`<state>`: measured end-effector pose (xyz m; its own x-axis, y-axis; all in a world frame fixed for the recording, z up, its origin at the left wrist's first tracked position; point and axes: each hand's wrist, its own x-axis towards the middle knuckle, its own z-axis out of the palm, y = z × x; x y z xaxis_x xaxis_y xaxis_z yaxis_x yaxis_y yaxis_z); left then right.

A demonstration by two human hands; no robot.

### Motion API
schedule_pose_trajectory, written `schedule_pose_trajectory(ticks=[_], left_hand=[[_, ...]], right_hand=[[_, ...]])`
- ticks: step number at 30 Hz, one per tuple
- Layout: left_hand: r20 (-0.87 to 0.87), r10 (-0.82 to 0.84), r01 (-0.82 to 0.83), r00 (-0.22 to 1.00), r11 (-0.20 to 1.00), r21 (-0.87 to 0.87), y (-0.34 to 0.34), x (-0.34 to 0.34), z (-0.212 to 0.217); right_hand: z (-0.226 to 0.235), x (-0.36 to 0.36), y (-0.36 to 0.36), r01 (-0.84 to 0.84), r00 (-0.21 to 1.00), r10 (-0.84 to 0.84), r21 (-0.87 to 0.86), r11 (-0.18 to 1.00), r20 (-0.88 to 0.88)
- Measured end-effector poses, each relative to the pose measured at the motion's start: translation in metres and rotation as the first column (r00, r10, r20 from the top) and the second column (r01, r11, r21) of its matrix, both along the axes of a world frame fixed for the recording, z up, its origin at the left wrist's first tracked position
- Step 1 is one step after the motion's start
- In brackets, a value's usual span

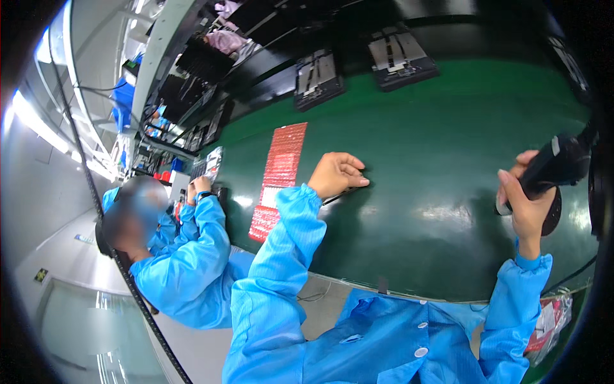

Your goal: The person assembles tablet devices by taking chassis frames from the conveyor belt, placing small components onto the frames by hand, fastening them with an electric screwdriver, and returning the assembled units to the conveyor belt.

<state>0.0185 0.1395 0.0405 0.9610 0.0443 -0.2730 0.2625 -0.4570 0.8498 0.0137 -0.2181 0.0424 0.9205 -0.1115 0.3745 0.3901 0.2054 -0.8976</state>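
Note:
My left hand (336, 173) rests on the green belt (448, 128), its fingers curled over a thin dark flat part (350, 190) that mostly hides under the hand. Off to the right, my right hand (524, 198) is closed around a black hand-held tool (558, 164), raised above the belt near its right edge. A dark round piece (551, 214) shows just behind that hand. Both my arms wear blue sleeves.
A red bubble-wrap strip (280, 169) lies on the belt left of my left hand. Two dark trays (318, 78) (401, 57) sit at the far side. A person in blue (185, 256) works at my left. A red-and-clear bag (549, 323) hangs at lower right.

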Motion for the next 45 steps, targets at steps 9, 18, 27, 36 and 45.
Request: schedule_pose_trajectory(ticks=[9, 18, 27, 36, 45], left_hand=[[0.010, -0.260, 0.226, 0.966, 0.857, 0.464, 0.008, 0.022, 0.004], [0.344, -0.177, 0.006, 0.922, 0.895, 0.446, -0.009, -0.008, -0.009], [0.565, -0.037, -0.112, 0.824, 0.968, 0.226, -0.011, -0.027, -0.015], [0.457, 0.006, -0.082, 0.890, 0.986, 0.146, -0.039, 0.000, 0.014], [0.425, 0.015, -0.065, 0.905, 0.992, 0.103, -0.019, 0.034, -0.009]], right_hand=[[-0.019, 0.002, -0.022, -0.022, 0.999, 0.028, -0.118, 0.993, 0.044], [-0.015, 0.010, -0.024, -0.017, 0.997, 0.028, -0.141, 0.990, 0.075], [-0.001, 0.000, -0.006, 0.006, 1.000, -0.008, -0.050, 0.999, -0.023], [0.005, 0.005, 0.005, -0.064, 0.998, 0.063, 0.055, 0.996, 0.018], [0.007, 0.007, 0.005, -0.096, 0.994, 0.098, 0.047, 0.994, -0.041]])
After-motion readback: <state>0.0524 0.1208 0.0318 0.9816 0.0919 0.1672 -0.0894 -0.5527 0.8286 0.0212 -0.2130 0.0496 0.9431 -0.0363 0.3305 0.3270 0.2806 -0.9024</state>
